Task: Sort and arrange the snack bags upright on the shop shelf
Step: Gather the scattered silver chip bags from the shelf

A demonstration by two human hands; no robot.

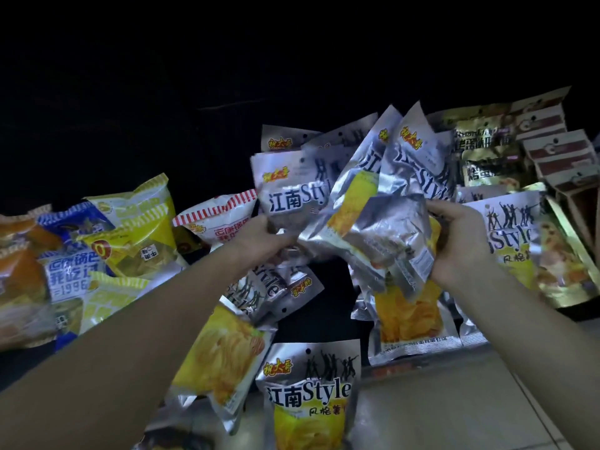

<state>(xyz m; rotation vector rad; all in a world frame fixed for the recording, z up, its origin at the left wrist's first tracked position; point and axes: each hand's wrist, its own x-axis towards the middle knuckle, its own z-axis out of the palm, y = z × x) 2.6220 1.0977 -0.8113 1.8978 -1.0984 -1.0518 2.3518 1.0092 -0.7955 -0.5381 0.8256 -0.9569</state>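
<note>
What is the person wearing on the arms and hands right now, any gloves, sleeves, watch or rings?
Nothing that shows. The left hand and right hand are bare, without gloves, and I see no rings. Both forearms are uncovered to the frame edge, with no sleeve, watch or band in view. The dim light could hide small details.

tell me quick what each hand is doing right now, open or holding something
Left hand: holding a silver snack bag by its lower edge.
Right hand: holding a bunch of silver snack bags, fingers curled round them.
</note>
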